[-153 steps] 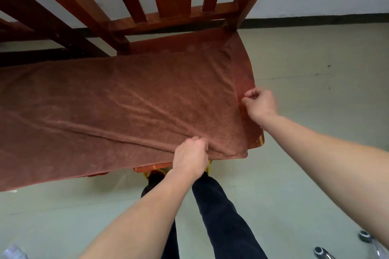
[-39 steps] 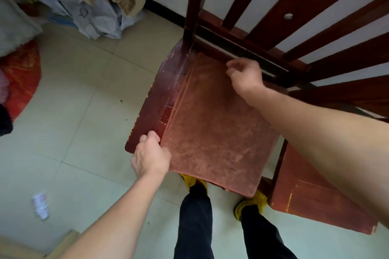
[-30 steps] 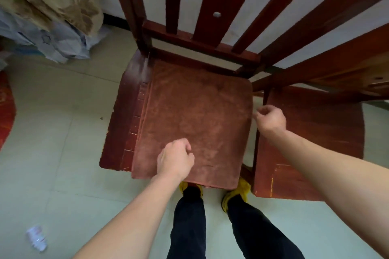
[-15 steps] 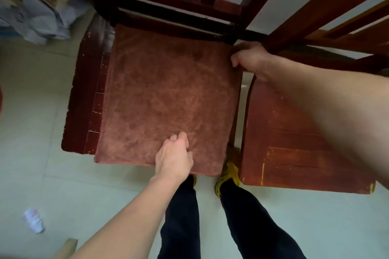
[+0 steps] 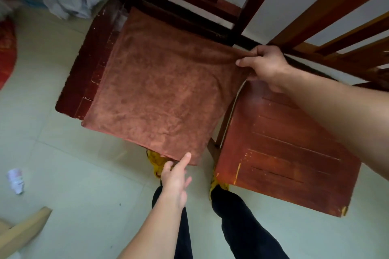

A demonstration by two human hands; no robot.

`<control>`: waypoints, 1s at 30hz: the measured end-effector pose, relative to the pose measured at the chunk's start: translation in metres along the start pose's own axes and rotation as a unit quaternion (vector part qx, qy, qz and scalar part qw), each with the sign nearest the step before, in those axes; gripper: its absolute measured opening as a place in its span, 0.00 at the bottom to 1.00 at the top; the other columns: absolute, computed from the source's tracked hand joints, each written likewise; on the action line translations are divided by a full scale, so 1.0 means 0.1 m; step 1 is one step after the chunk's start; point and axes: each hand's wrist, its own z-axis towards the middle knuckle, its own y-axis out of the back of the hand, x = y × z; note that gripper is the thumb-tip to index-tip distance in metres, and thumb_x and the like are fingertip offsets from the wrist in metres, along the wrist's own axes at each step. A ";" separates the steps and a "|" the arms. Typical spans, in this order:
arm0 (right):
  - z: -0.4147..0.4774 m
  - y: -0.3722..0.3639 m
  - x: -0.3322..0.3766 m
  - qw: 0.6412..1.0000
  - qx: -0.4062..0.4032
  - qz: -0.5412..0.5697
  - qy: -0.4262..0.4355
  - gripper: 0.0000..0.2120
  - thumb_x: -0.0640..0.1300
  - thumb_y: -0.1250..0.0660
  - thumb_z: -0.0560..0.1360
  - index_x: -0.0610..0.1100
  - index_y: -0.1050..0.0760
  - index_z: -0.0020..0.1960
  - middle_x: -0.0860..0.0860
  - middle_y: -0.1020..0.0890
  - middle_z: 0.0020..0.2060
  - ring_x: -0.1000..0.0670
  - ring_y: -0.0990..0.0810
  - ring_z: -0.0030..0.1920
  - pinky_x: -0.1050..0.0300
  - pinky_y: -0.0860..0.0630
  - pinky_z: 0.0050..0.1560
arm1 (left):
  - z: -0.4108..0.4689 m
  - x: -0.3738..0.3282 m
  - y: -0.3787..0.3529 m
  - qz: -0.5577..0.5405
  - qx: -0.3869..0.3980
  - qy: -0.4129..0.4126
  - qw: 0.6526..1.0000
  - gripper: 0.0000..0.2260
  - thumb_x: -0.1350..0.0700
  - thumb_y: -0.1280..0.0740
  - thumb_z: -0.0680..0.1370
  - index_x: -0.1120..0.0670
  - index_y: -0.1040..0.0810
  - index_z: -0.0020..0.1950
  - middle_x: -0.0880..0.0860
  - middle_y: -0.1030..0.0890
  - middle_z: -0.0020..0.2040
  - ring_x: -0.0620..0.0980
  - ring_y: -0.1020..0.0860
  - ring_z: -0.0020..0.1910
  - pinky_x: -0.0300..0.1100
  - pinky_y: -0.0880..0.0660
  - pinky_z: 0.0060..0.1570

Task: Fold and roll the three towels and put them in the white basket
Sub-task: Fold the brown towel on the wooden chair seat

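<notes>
Pinching the brown towel [image 5: 155, 90] by its far right corner, your right hand [image 5: 267, 67] holds it up (the rest lies on the chair seat [image 5: 84, 69]). Your left hand [image 5: 175, 181], fingers spread, touches the near hem.

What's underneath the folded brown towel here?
The towel lies on a dark red chair seat, visible only as a strip along its left side. Its near edge overhangs a yellow shoe. The right hand pinches its far right corner up; the rest of the seat is covered.
</notes>
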 end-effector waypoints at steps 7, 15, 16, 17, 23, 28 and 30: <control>-0.07 0.20 0.02 0.987 0.070 0.080 -0.117 0.10 0.38 0.30 0.71 0.45 0.24 0.51 0.48 0.19 0.41 0.50 0.20 0.42 0.58 0.24 0.36 | -0.09 0.09 -0.02 -0.083 0.029 0.042 0.995 0.13 0.56 0.30 0.76 0.54 0.26 0.59 0.56 0.24 0.58 0.54 0.25 0.60 0.50 0.27 0.60; -0.33 0.57 0.03 0.963 0.120 0.180 -0.158 0.06 0.39 0.35 0.72 0.45 0.26 0.48 0.49 0.20 0.39 0.51 0.20 0.38 0.55 0.23 0.44 | -0.27 0.07 -0.26 -0.054 -0.032 0.043 0.997 0.02 0.60 0.33 0.77 0.58 0.23 0.48 0.54 0.22 0.41 0.52 0.21 0.46 0.47 0.26 0.57; -0.38 0.63 0.01 0.961 0.112 0.196 -0.161 0.07 0.39 0.36 0.72 0.45 0.26 0.49 0.49 0.20 0.40 0.50 0.19 0.39 0.55 0.23 0.43 | -0.32 0.08 -0.29 -0.048 -0.022 0.036 0.998 0.04 0.59 0.33 0.77 0.58 0.23 0.51 0.56 0.20 0.46 0.53 0.21 0.50 0.47 0.26 0.56; -0.43 0.70 -0.02 0.957 0.103 0.216 -0.165 0.08 0.38 0.37 0.72 0.44 0.27 0.51 0.48 0.19 0.41 0.49 0.18 0.39 0.54 0.22 0.42 | -0.35 0.10 -0.33 -0.036 -0.013 0.029 0.999 0.07 0.58 0.33 0.78 0.57 0.23 0.54 0.57 0.20 0.52 0.54 0.22 0.55 0.48 0.26 0.55; -0.67 1.28 -0.36 0.931 0.032 0.315 -0.181 0.11 0.37 0.41 0.73 0.42 0.28 0.55 0.47 0.18 0.41 0.51 0.17 0.33 0.58 0.21 0.34 | -0.45 0.13 -0.67 0.055 0.007 -0.014 0.998 0.23 0.54 0.29 0.75 0.55 0.29 0.68 0.56 0.29 0.70 0.54 0.29 0.67 0.50 0.27 0.58; -0.79 1.86 -1.00 0.907 -0.064 0.358 -0.212 0.09 0.38 0.39 0.75 0.42 0.29 0.55 0.46 0.17 0.43 0.50 0.16 0.35 0.58 0.20 0.33 | -0.36 0.11 -0.94 0.111 0.032 -0.039 0.992 0.35 0.46 0.24 0.68 0.48 0.33 0.72 0.49 0.27 0.67 0.49 0.27 0.60 0.49 0.25 0.48; -0.85 2.06 -1.32 0.895 -0.099 0.371 -0.228 0.06 0.38 0.41 0.75 0.43 0.30 0.52 0.48 0.19 0.35 0.53 0.20 0.29 0.64 0.24 0.29 | -0.31 0.12 -1.11 0.147 0.012 -0.085 0.985 0.37 0.48 0.24 0.68 0.45 0.36 0.74 0.48 0.29 0.69 0.48 0.29 0.59 0.50 0.26 0.51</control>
